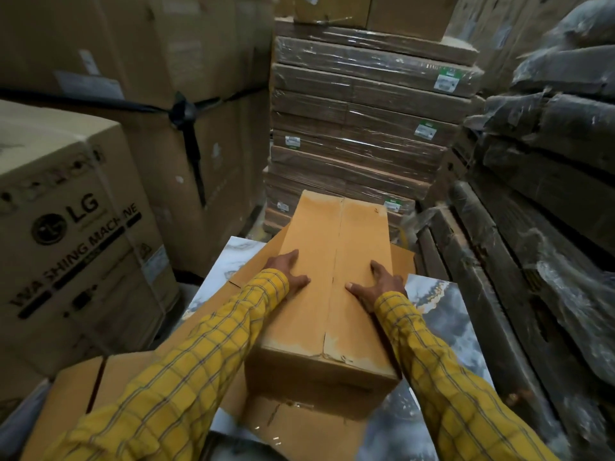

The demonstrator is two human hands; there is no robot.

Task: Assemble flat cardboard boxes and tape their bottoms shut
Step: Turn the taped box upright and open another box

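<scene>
A long assembled cardboard box (329, 314) lies in front of me with its two flaps folded shut and meeting at a centre seam that runs away from me. My left hand (289, 271) rests flat on the left flap, fingers spread. On the right flap, near the box's right edge, my right hand (377, 285) presses down with its thumb pointing at the seam. Both sleeves are yellow plaid. The box sits on flat cardboard sheets (253, 267) spread over a marble-patterned table (442, 307). I see no tape roll.
A washing machine carton (66, 241) stands at the left, with larger strapped cartons behind it. Straight ahead is a shrink-wrapped stack of flat cardboard (359, 128). Dark wrapped bundles (549, 168) fill the right side. Another cardboard piece (80, 387) lies at lower left.
</scene>
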